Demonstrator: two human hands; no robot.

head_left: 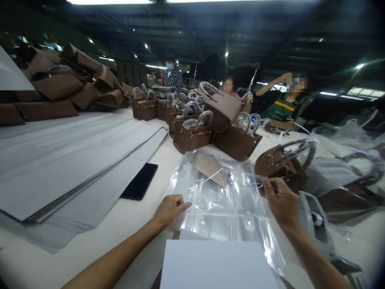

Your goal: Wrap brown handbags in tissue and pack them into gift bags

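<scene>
At six o'clock, a glossy, clear plastic sheet is apparently being spread — pinched at four by the tightly curled right hand, seemingly gripped at seven by the half-curled left hand — and even tension seems needed next.

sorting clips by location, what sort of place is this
Probably a handbag factory or packing workshop: many similar brown handbags crowd the white table, pale sheets lie stacked at the left, and a clear plastic bag is spread out in front.
</scene>
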